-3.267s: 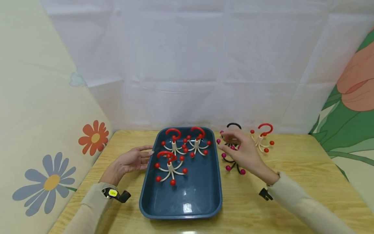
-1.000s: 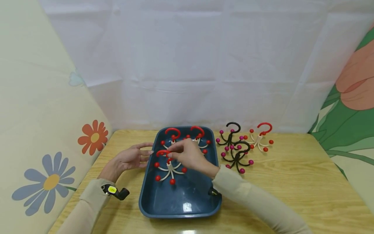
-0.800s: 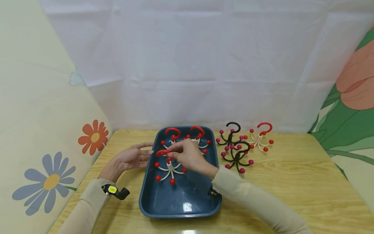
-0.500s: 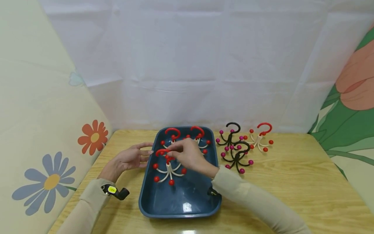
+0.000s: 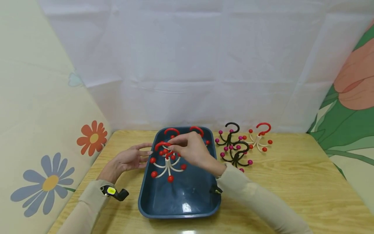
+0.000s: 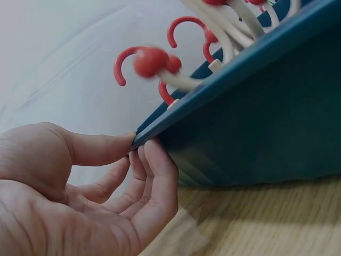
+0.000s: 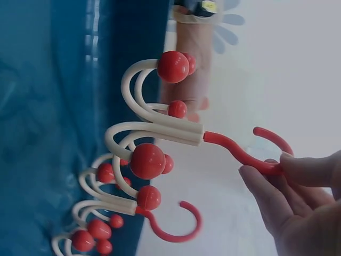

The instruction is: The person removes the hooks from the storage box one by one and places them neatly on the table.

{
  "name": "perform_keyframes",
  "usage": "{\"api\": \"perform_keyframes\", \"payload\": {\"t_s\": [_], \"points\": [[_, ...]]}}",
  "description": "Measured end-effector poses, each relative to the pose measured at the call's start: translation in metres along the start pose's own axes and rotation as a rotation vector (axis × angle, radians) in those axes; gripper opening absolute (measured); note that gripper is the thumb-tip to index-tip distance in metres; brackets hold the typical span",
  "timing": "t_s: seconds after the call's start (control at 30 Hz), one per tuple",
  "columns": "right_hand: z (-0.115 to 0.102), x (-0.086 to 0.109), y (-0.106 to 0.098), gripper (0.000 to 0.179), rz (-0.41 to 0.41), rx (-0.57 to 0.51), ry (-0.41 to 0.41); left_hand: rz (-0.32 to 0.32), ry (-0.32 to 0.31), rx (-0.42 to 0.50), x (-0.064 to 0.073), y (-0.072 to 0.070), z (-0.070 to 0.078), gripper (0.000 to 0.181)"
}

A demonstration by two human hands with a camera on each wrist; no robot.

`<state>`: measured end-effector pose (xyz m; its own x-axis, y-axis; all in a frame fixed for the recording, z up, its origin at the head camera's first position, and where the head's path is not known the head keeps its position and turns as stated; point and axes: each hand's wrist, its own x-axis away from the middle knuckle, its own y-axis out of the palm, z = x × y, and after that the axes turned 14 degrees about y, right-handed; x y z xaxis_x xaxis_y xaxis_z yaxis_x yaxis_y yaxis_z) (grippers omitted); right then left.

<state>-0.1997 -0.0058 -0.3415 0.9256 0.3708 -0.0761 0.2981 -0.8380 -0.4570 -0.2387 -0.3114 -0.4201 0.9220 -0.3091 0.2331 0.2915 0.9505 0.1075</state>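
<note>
Unlike half a second ago, when it sat on the floor of a blue tray (image 5: 182,216), a red-and-white hanger (image 5: 168,163) is now raised above the tray, its arms spread downward; the right hand (image 5: 194,149) pinches it between thumb and fingers by its red hook (image 7: 232,146); inside the tray, at the far end, are a second hanger (image 5: 171,129) on the left and a third hanger (image 5: 196,127) on the right, both partly hidden; the left hand (image 5: 130,159) grips the tray's left edge, thumb above and fingers curled beneath, beside the raised hanger; right of the tray, two black hangers (image 5: 236,158) and another red-and-white one (image 5: 258,140) stand on the wooden table (image 5: 292,175).
</note>
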Motion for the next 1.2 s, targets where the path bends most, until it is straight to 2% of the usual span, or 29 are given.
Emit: {"api": "perform_keyframes", "payload": {"t_s": [0.27, 0.4, 0.6, 0.8, 0.93, 1.1, 1.2], "points": [[-0.010, 0.010, -0.030, 0.022, 0.021, -0.031, 0.007, 0.003, 0.010, 0.001, 0.002, 0.000, -0.001, 0.052], [-0.012, 0.014, -0.047, 0.024, 0.027, -0.083, 0.034, -0.001, 0.009, 0.008, 0.003, 0.002, 0.001, 0.054], [-0.015, 0.023, -0.076, 0.024, 0.086, -0.142, 0.061, -0.028, 0.017, 0.023, 0.003, 0.002, 0.002, 0.060], [-0.017, 0.031, -0.108, 0.025, 0.117, -0.239, 0.103, -0.023, 0.018, 0.014, 0.002, -0.001, 0.002, 0.059], [-0.017, 0.039, -0.130, 0.030, 0.176, -0.220, 0.118, -0.023, 0.017, 0.013, 0.001, -0.002, 0.001, 0.058], [-0.011, 0.049, -0.155, 0.033, 0.246, -0.202, 0.076, -0.039, 0.019, 0.021, 0.001, -0.001, 0.001, 0.057], [-0.006, 0.057, -0.168, 0.034, 0.278, -0.202, 0.065, -0.028, 0.011, 0.017, 0.001, 0.000, 0.002, 0.057]]}}
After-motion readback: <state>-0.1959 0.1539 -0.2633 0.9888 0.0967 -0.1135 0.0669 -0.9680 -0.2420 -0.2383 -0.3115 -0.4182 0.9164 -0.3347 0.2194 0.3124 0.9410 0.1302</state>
